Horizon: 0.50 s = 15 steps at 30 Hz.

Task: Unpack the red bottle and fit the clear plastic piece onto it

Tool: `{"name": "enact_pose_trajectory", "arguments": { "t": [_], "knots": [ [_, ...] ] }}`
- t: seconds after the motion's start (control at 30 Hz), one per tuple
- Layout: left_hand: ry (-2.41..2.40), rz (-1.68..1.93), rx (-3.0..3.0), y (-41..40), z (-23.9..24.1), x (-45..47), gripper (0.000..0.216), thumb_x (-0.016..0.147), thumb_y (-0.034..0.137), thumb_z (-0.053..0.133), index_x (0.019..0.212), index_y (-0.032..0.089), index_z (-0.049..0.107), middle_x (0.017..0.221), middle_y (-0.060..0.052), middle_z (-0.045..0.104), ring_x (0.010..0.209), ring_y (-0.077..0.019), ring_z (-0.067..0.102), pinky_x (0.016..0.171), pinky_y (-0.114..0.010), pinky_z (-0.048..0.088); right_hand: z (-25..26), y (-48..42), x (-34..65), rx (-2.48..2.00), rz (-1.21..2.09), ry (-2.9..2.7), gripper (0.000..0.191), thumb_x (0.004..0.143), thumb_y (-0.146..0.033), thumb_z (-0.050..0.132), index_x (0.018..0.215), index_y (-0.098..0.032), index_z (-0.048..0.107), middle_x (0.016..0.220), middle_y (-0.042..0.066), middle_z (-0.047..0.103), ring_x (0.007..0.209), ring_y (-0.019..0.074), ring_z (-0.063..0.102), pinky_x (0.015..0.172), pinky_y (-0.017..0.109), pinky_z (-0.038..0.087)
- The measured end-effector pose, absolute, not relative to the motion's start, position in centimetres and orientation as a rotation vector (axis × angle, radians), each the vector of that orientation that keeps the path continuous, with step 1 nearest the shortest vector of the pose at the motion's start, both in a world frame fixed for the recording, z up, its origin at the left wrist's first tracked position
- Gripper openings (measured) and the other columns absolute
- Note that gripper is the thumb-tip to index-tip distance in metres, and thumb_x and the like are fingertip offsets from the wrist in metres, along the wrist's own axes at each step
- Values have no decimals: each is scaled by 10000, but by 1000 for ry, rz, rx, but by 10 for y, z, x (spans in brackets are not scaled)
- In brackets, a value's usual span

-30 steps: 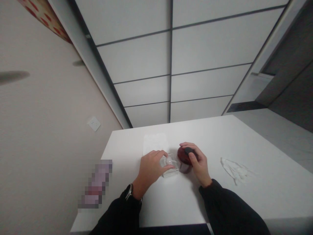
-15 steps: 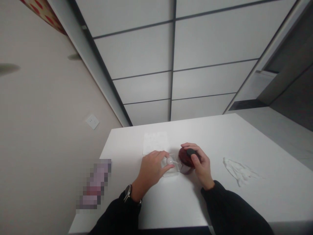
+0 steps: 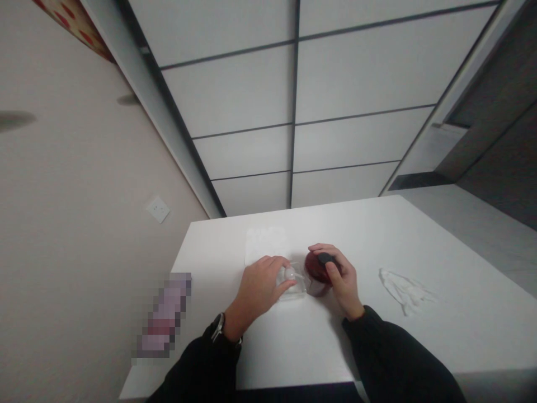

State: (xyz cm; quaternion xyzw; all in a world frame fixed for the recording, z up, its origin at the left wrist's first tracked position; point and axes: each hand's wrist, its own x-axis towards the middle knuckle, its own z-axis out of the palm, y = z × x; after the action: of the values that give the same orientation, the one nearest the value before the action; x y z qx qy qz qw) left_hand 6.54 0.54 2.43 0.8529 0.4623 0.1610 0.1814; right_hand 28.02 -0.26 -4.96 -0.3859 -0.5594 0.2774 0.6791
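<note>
My left hand (image 3: 262, 285) is curled around a clear container with a white pump top (image 3: 289, 273), its thumb and fingers on either side. The nozzle of the pump points right. Close beside it stands a jar with a dark red, shiny lid (image 3: 314, 266) and a paler, see-through lower body. My right hand (image 3: 344, 280) is closed around the jar's right side and top, with the thumb by a black round piece (image 3: 325, 258) on the lid. Part of each container is hidden behind my fingers.
On the white table (image 3: 293, 341), a crumpled white cloth (image 3: 406, 291) lies to the right. A pale flat sheet (image 3: 266, 242) lies behind my left hand. A blurred-out purplish object (image 3: 165, 313) is at the left edge. White panelled doors stand behind the table.
The view has shifted slightly. Both hands keep their hold on the same two containers, with no clear movement of either container.
</note>
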Motion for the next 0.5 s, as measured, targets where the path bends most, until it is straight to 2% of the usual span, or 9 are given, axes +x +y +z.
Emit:
{"name": "enact_pose_trajectory", "arguments": {
  "t": [0.1,0.2,0.3,0.4,0.5],
  "knots": [
    [1291,541,2395,1,28,63,466,827,431,946,1168,229,700,1299,-99,772,1244,-363,694,1094,-539,537,-51,-1,281,-860,627,-1264,346,1018,-579,652,1023,-260,786,1098,97,800,1067,307,730,967,465,567],
    [1281,657,2333,-5,26,46,673,790,481,964,1333,239,650,1499,-135,663,1436,-377,569,1247,-587,405,-52,0,284,-855,638,-1278,349,1015,-579,655,1026,-258,792,1117,100,810,1089,311,736,990,471,568],
    [1285,707,2211,-10,14,21,838,815,407,938,1515,229,513,1574,-184,585,1471,-383,552,1242,-614,421,-53,0,287,-852,663,-1294,373,1005,-601,663,1047,-258,803,1174,109,814,1143,326,734,1028,487,563],
    [1230,689,2103,-11,-3,5,948,759,317,962,1560,220,465,1589,-203,565,1399,-371,631,1190,-579,498,-56,0,289,-844,706,-1307,438,992,-640,666,1172,-260,789,1235,116,808,1158,330,741,1035,490,567],
    [1186,714,2026,-10,-14,3,960,785,241,930,1594,238,412,1574,-178,586,1409,-331,628,1218,-551,472,-59,1,291,-821,748,-1312,514,970,-699,662,1230,-265,757,1205,114,817,1122,325,760,997,476,590]
  ]
}}
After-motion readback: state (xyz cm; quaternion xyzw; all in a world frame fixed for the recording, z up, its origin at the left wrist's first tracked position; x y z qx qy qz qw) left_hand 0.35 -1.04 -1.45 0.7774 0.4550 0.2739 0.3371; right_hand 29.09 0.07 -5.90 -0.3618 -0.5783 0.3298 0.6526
